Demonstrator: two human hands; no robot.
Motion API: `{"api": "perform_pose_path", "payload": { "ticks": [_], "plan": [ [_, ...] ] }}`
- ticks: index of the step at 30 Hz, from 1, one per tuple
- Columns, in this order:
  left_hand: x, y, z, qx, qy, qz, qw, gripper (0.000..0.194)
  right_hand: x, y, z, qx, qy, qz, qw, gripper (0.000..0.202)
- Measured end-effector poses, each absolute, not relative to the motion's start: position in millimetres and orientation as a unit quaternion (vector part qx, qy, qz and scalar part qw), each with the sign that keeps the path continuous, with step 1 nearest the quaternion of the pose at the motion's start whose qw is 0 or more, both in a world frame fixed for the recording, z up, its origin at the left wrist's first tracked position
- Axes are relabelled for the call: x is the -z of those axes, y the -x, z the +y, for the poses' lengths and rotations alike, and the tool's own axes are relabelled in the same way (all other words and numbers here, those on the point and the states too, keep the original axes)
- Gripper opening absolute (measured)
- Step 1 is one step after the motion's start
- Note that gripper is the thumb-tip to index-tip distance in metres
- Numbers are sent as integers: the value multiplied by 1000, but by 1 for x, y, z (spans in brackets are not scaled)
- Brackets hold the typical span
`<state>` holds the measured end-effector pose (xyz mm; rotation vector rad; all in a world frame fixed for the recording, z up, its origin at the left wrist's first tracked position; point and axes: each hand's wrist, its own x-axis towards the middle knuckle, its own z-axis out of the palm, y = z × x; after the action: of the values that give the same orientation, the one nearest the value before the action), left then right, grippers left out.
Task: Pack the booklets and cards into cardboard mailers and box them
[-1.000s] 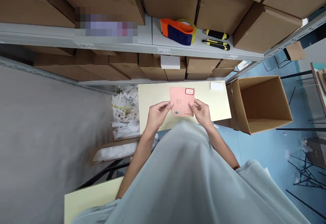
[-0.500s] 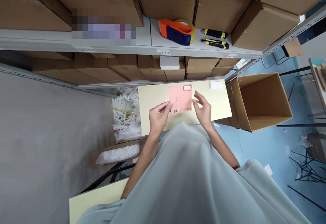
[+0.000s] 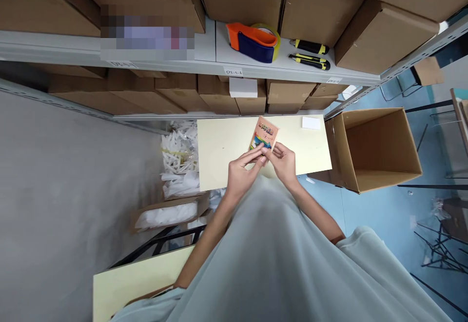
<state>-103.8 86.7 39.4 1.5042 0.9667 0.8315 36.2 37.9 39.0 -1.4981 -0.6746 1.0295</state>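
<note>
A small pink booklet (image 3: 264,130) stands tilted above the cream tabletop (image 3: 223,161), its printed cover with a coloured picture and large lettering facing me. At its lower edge, my left hand (image 3: 243,171) pinches it, fingers across the front of the cover. My right hand (image 3: 284,164) grips the lower right corner, its thumb close to the left fingertips. Both hands meet there, and the fingers cover the bottom of the booklet. On the same tabletop, toward the back right, lies a small white card or box (image 3: 310,123).
An open cardboard box (image 3: 380,141) stands to the right of the table. Behind it runs a metal shelf (image 3: 204,63) with cartons, an orange and blue tape dispenser (image 3: 252,42) and two utility knives (image 3: 310,53). White packing material (image 3: 179,151) lies at the left.
The booklet has turned from its plain barcoded back to its pictured cover and now leans. My right hand, apart from it before, has closed on it; my left hand has moved right.
</note>
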Motion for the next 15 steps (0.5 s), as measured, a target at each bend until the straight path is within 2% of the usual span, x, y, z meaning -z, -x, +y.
{"api": "perform_pose_path", "payload": {
  "ticks": [5,7,10,15],
  "plan": [
    [-27,121,115,-369,-576,479,550,61,-40,-75,29,-489,608,-309,543,70],
    [-23,123,122,-342,-563,474,584,67,-43,-83,26,-507,601,-319,529,70],
    [-21,119,120,-302,-531,459,645,70,-45,-90,24,-519,594,-327,520,73],
    [-24,107,104,-306,-498,471,660,69,-37,-99,22,-515,588,-330,529,70]
  ]
}}
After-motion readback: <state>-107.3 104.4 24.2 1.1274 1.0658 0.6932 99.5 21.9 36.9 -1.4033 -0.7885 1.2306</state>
